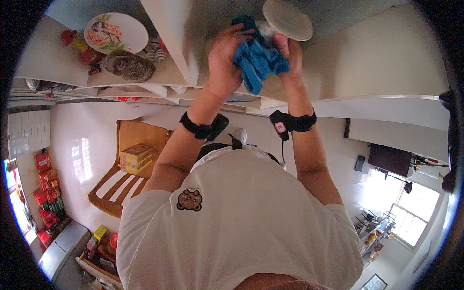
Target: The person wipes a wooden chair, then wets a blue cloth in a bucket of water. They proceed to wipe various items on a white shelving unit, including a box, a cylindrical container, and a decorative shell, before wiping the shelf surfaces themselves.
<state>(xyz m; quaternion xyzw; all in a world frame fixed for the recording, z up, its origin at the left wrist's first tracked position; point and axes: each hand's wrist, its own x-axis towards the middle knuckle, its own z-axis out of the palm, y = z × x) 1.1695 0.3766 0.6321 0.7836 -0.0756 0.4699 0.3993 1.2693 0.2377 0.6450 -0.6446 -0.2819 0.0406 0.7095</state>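
Observation:
My left hand (224, 59) grips a crumpled blue cloth (259, 65), its fingers spread over the cloth's upper part. Opposite it, my right hand (293, 58) is closed around the narrow part of a whitish round-topped object (288, 20), perhaps a stemmed dish. Its wide disc tilts above my fingers. The cloth lies against this narrow part and partly hides it, along with some of my right fingers. Both hands are inside a compartment of a pale shelf unit (348, 69).
An upright divider (174, 40) separates this compartment from one holding a flower-painted plate (116, 33), a dark carved ornament (128, 66) and small figurines. Below, a wooden chair (141, 134) bears a yellow box (136, 158). Red packages (47, 181) line the far left wall.

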